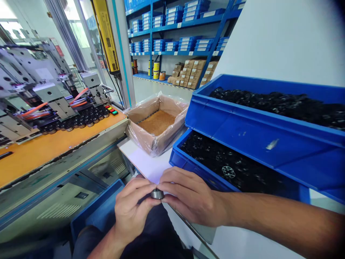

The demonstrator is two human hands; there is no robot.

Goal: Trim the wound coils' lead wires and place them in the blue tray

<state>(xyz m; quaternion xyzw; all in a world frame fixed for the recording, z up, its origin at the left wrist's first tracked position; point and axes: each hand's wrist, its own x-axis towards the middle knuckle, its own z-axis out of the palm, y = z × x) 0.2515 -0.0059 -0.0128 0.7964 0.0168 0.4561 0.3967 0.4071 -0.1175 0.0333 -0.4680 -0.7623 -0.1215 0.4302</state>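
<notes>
Between my two hands, just off the front edge of the white table, is a small round metal ring part (157,194) with a dark top. My left hand (133,207) pinches it from the left, thumb below and fingertips above. From the right, my right hand (188,196) grips the same part with its thumb low and its fingers over the top. The fingertips hide much of the part's upper side.
Two blue bins, an upper one (256,135) and a lower one (176,158), hold black parts on the right. A plastic-lined cardboard box (159,142) stands beyond my hands. On the left, a machine's orange worktop (88,136) carries rows of similar parts (81,122).
</notes>
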